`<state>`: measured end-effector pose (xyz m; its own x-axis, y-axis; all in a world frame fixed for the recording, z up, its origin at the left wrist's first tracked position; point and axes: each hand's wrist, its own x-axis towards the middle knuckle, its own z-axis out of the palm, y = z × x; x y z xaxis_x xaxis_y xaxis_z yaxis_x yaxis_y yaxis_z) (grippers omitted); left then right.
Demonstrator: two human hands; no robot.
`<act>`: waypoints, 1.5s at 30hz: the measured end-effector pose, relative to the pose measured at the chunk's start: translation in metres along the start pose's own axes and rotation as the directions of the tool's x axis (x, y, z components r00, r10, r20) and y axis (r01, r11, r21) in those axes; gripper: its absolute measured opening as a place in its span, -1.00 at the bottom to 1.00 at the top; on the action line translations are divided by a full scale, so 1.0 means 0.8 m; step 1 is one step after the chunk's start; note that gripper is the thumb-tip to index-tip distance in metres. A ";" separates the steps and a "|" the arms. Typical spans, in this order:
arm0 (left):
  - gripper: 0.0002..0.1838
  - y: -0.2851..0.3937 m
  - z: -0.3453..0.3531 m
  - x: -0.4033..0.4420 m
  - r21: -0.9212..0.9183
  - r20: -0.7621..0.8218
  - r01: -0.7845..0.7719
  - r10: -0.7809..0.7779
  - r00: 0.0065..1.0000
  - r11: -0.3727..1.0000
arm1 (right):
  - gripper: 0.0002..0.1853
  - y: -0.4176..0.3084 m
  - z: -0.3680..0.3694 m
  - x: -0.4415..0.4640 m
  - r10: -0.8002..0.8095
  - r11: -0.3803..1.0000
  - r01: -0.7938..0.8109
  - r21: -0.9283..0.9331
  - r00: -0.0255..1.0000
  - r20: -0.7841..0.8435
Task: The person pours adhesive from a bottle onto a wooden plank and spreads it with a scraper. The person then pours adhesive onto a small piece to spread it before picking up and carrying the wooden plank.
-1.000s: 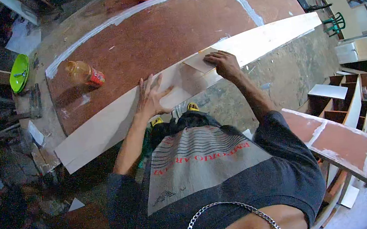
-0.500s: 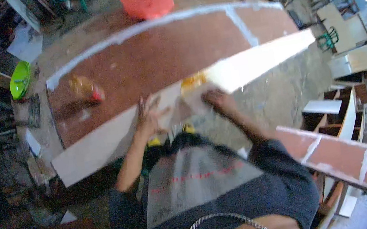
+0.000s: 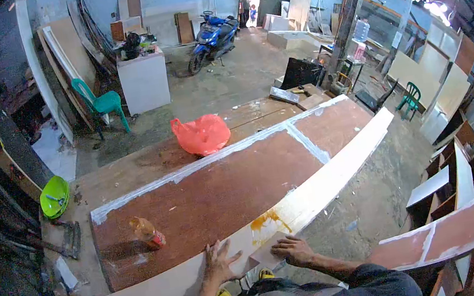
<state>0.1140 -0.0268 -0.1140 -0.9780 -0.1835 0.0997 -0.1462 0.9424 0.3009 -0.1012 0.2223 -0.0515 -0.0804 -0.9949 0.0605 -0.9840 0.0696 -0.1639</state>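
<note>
The left hand spreads on a long pale board; the right hand holds a flat piece at its edge, near a yellow-brown smear.

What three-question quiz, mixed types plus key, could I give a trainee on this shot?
1. Which hand holds the flat piece?
2. True or false: the left hand is on the pale strip, fingers spread.
3. Where is the bottle?
a) in the green bowl
b) on the brown panel
c) on the blue scooter

Key:
1. The right hand.
2. True.
3. b
</note>
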 end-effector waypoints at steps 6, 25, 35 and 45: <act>-0.07 0.002 -0.013 0.006 -0.010 0.125 0.006 -0.005 0.992 1.000 | -0.55 0.032 -0.001 0.008 0.347 0.912 -0.297 0.283 0.926 -0.146; -0.01 0.009 -0.040 0.006 -0.177 0.053 0.102 -0.094 0.994 0.979 | -0.64 0.119 -0.040 0.081 0.570 0.815 -0.579 -0.007 0.804 -0.169; -0.05 0.007 -0.037 0.004 -0.198 0.049 0.096 -0.088 0.995 0.976 | -0.63 0.132 -0.059 0.087 0.353 0.935 -0.345 -0.077 0.912 0.210; 0.02 0.005 -0.025 0.003 -0.175 0.011 0.075 -0.075 0.997 0.982 | -0.64 0.151 -0.051 -0.025 0.260 0.961 -0.276 -0.010 0.891 0.372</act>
<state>0.1141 -0.0293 -0.0933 -0.9660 -0.2501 0.0663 -0.1911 0.8625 0.4685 -0.2252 0.2538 -0.0328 -0.2686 -0.8956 -0.3546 -0.9250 0.3426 -0.1646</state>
